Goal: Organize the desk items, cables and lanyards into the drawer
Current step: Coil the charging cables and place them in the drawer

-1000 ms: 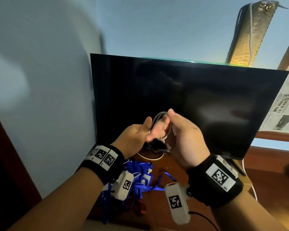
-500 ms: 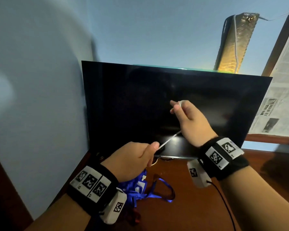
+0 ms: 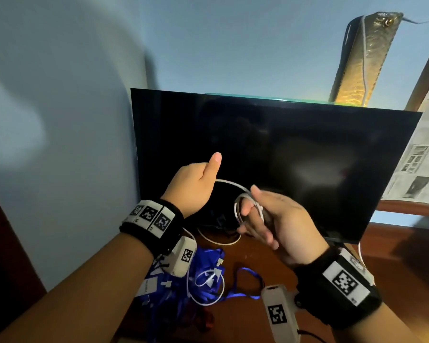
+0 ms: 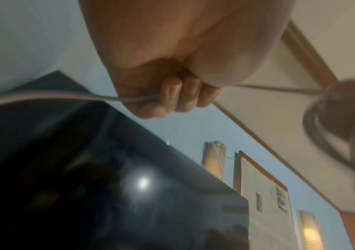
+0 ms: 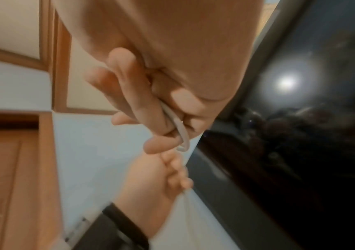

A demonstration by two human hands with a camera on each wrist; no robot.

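Note:
A white cable point(image 3: 229, 183) runs between my two hands in front of the dark monitor. My left hand point(image 3: 196, 186) grips it in a fist with the thumb up; the left wrist view shows the cable point(image 4: 99, 97) passing under the curled fingers point(image 4: 172, 94). My right hand point(image 3: 263, 219) holds a small coil of the same cable point(image 3: 240, 209) looped round its fingers; the right wrist view shows the cable point(image 5: 176, 125) pinched there. More white cable point(image 3: 206, 290) trails down onto a heap of blue lanyards point(image 3: 203, 276) on the wooden desk point(image 3: 270, 258).
The black monitor point(image 3: 307, 157) stands close behind my hands, with a white cable loop point(image 3: 218, 240) and dark plugs at its foot. A blue wall is on the left. A gold fish ornament point(image 3: 364, 58) and newspaper-covered window point(image 3: 421, 169) are at right.
My hands were apart with the cable stretched between them; now the right hand has dropped and come closer, with a loop wound on its fingers. The left hand has risen.

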